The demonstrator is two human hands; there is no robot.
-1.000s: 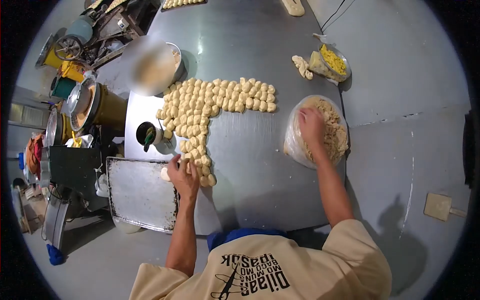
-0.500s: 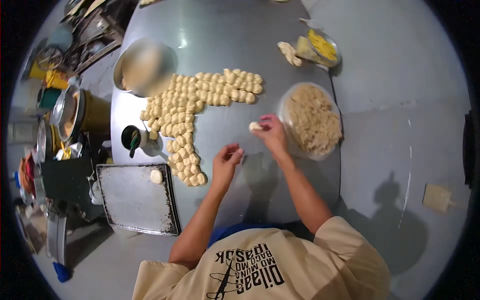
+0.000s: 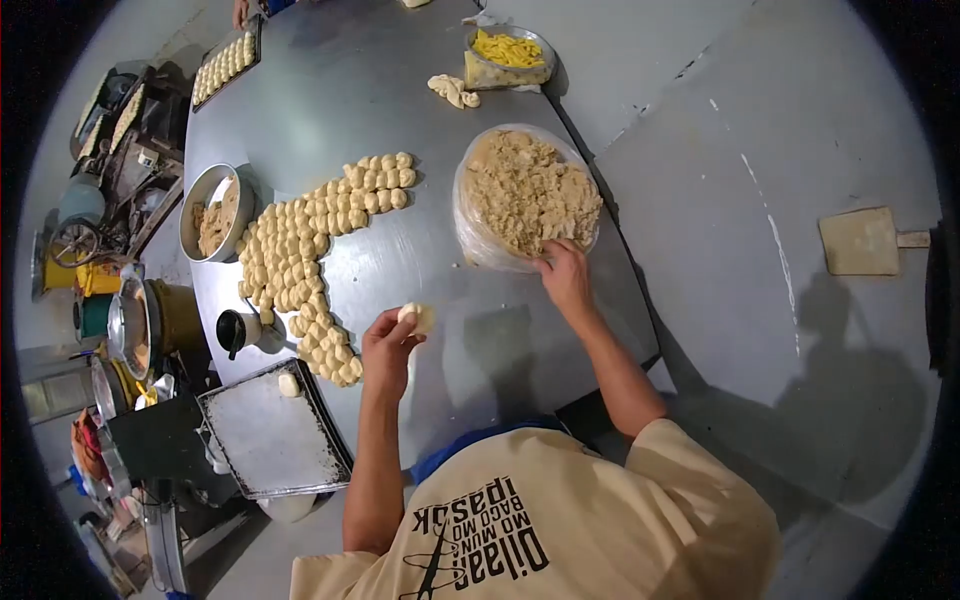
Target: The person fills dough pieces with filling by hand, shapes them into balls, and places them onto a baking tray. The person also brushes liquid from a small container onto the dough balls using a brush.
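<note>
A small piece of pale dough (image 3: 417, 319) is held in the fingers of my left hand (image 3: 388, 343), above the steel table. My right hand (image 3: 567, 275) reaches to the near edge of a plastic-lined tub (image 3: 470, 222) heaped with crumbly tan filling (image 3: 530, 190); its fingertips touch the filling, and whether they pinch any is hidden. Left of my hands, many small dough balls (image 3: 290, 250) lie packed together on the table. One flattened dough piece (image 3: 289, 385) rests on a dark-rimmed baking tray (image 3: 270, 440).
A metal bowl (image 3: 243, 215) with some filling and a dark cup (image 3: 232, 328) stand at the left. At the back are a bowl of yellow strips (image 3: 508, 50), a loose dough lump (image 3: 453, 91) and a filled tray (image 3: 225, 68). Another person's hand (image 3: 240, 14) shows at the top.
The dough piece has passed from my right hand to my left. My right hand has moved onto the filling. The view has shifted, bringing the filled tray and the other person's hand into sight.
</note>
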